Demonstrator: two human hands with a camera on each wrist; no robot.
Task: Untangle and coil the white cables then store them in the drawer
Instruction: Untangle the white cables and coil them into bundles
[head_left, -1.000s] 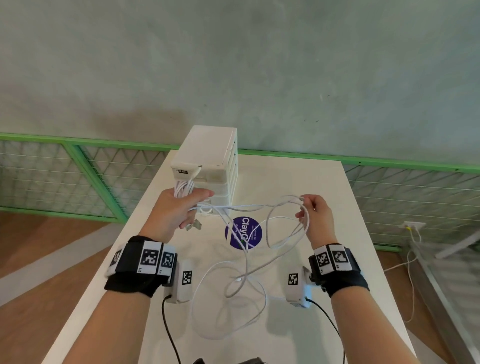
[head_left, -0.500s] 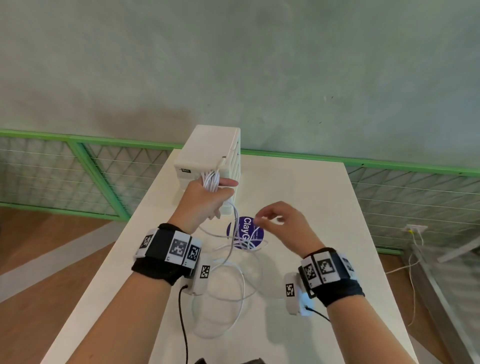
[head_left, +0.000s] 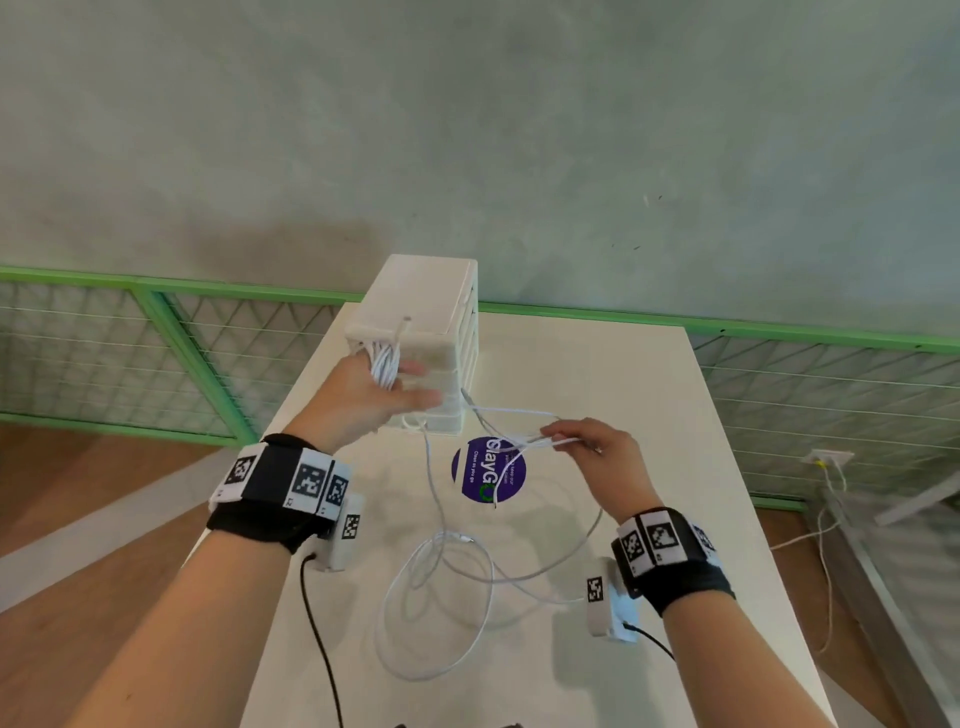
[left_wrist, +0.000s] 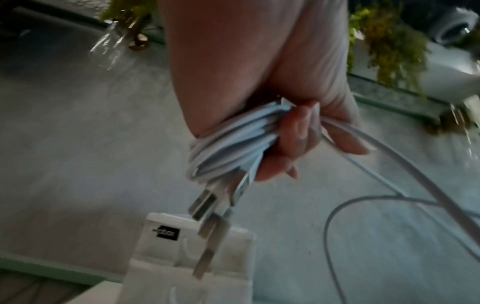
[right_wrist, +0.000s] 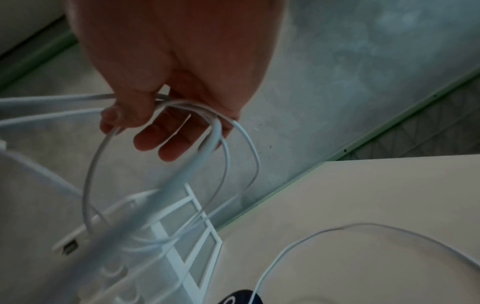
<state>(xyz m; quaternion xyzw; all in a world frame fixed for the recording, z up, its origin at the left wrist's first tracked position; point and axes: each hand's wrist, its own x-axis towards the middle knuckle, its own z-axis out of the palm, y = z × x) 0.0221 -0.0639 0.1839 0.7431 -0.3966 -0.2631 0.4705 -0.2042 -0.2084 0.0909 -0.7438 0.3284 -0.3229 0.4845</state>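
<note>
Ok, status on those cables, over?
Left hand grips coiled bundle, plugs dangling. Right hand pinches loose strands. Slack cable looped on table, uncoiled. Drawer unit shut, nothing stored.

It looks like a plain workroom: a white table (head_left: 649, 395) by a bare grey wall (head_left: 519, 130), with green wire fencing (head_left: 171, 353).
</note>
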